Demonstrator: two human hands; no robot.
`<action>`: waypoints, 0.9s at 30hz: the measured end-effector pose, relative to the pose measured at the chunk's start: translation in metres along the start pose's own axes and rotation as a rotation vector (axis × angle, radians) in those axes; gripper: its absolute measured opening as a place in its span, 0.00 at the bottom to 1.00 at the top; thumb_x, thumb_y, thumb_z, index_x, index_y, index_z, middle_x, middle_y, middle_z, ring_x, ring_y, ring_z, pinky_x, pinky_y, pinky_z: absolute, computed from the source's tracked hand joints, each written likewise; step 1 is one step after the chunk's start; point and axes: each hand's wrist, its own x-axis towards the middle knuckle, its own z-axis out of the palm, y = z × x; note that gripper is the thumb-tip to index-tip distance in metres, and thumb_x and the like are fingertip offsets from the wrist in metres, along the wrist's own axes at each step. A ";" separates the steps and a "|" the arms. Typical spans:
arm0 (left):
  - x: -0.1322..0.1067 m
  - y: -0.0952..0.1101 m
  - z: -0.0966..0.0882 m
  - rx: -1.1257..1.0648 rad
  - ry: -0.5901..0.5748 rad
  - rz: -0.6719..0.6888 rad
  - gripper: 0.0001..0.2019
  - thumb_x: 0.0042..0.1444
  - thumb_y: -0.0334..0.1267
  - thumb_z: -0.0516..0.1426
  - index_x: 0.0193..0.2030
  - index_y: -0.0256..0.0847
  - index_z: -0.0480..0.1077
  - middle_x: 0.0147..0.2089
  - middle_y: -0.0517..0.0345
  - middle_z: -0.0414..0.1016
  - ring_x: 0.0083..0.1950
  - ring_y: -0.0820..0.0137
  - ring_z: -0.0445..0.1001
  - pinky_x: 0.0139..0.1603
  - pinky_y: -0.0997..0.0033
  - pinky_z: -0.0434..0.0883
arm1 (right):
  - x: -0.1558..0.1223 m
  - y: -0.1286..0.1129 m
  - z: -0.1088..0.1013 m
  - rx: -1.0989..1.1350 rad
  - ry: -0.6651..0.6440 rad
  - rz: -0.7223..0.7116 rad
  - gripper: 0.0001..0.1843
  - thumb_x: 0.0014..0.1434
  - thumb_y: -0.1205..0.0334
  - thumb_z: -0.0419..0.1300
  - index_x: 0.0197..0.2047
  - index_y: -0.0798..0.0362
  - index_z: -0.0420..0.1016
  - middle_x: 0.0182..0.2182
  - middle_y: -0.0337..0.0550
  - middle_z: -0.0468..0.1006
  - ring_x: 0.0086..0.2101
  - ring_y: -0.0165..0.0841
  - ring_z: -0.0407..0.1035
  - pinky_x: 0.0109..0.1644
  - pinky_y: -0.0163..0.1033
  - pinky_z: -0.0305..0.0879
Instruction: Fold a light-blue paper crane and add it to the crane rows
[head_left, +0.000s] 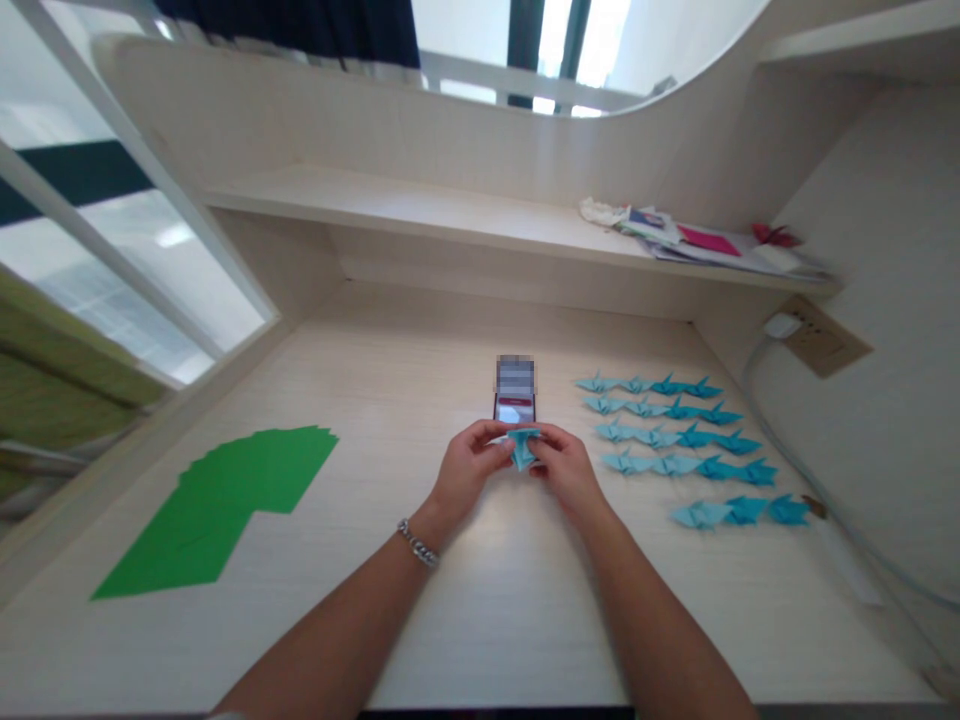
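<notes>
The pale desk point(390, 370) takes up most of the view, with a long shelf point(450, 213) running above its far edge. On the left of the desk, green paper sheets point(202, 510) lie fanned out, overlapping one another. On the right, blue folded cranes point(694, 435) stand in five rows: four rows of four, and a row of three nearest the person. In each row the paler ones are on the left and the deeper blue ones on the right. At the right end of the shelf there is a loose spread of papers point(705, 242), one of them bright pink.

The left hand point(466, 465) and the right hand point(571, 470) come together at the middle of the view, well apart from both the sheets and the cranes. On the right wall, a socket plate point(829, 340) has a white plug point(782, 325) in it. A phone point(515, 383) is just beyond the hands, its upper part blurred. A chain bracelet point(417, 542) circles the left wrist.

Smallest is a light blue folded paper piece point(523, 452), held between the two hands: the left fingers pinch one side, the right fingers the other.
</notes>
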 end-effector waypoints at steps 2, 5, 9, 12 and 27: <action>0.001 0.000 0.001 -0.055 0.028 -0.038 0.14 0.48 0.40 0.61 0.40 0.34 0.73 0.39 0.49 0.76 0.37 0.69 0.74 0.38 0.67 0.72 | 0.000 0.001 0.000 -0.020 0.007 -0.015 0.17 0.48 0.56 0.60 0.42 0.51 0.77 0.31 0.42 0.78 0.26 0.30 0.69 0.24 0.31 0.62; 0.002 -0.001 0.002 -0.102 0.054 -0.072 0.12 0.47 0.39 0.61 0.37 0.34 0.74 0.35 0.51 0.76 0.33 0.70 0.73 0.37 0.68 0.71 | 0.001 0.003 -0.001 -0.047 0.006 -0.029 0.17 0.48 0.55 0.61 0.41 0.51 0.77 0.28 0.41 0.77 0.24 0.30 0.68 0.23 0.31 0.62; 0.004 -0.005 0.000 -0.052 0.040 -0.057 0.12 0.41 0.32 0.62 0.37 0.34 0.74 0.36 0.51 0.77 0.35 0.69 0.74 0.38 0.67 0.71 | 0.003 0.007 -0.001 -0.069 0.006 -0.051 0.18 0.46 0.55 0.63 0.41 0.53 0.77 0.23 0.39 0.74 0.21 0.28 0.65 0.22 0.31 0.60; 0.005 -0.008 -0.001 0.037 0.040 -0.032 0.14 0.40 0.30 0.62 0.37 0.34 0.75 0.37 0.51 0.78 0.37 0.67 0.74 0.39 0.67 0.71 | 0.004 0.008 0.000 -0.110 0.011 -0.083 0.18 0.45 0.56 0.64 0.40 0.53 0.78 0.21 0.37 0.73 0.20 0.27 0.63 0.21 0.31 0.59; 0.004 -0.011 0.001 -0.077 0.029 -0.092 0.11 0.45 0.32 0.61 0.38 0.35 0.73 0.38 0.50 0.77 0.35 0.69 0.74 0.38 0.68 0.71 | 0.004 0.011 0.002 -0.127 0.042 -0.117 0.15 0.45 0.55 0.64 0.35 0.55 0.75 0.20 0.36 0.71 0.20 0.27 0.63 0.21 0.31 0.58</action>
